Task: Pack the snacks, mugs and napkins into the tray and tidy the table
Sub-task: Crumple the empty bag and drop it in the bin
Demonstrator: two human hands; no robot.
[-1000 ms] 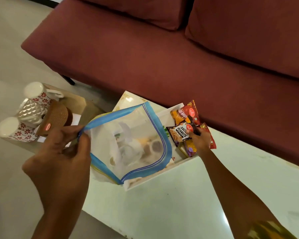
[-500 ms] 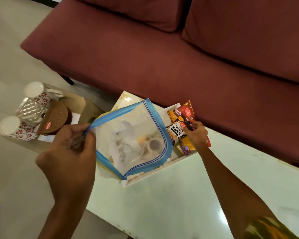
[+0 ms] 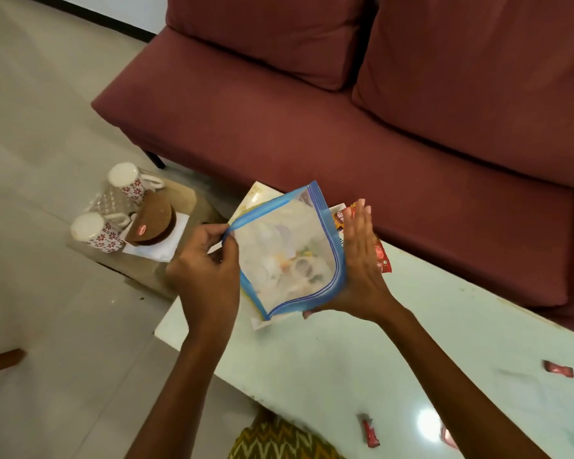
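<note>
Pinching the zip bag (image 3: 289,250) corner, the left hand (image 3: 206,276) grips tight. Right hand (image 3: 358,260) lies spread flat against it. Limp, slippery film; best held by its stiffer edges.

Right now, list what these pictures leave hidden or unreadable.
- Head view: the tray and the snack packets are mostly hidden behind the zip bag and the right hand.
- The zip bag's contents are blurred by the cloudy plastic.
- The small red wrappers on the table are too small to read.
</note>
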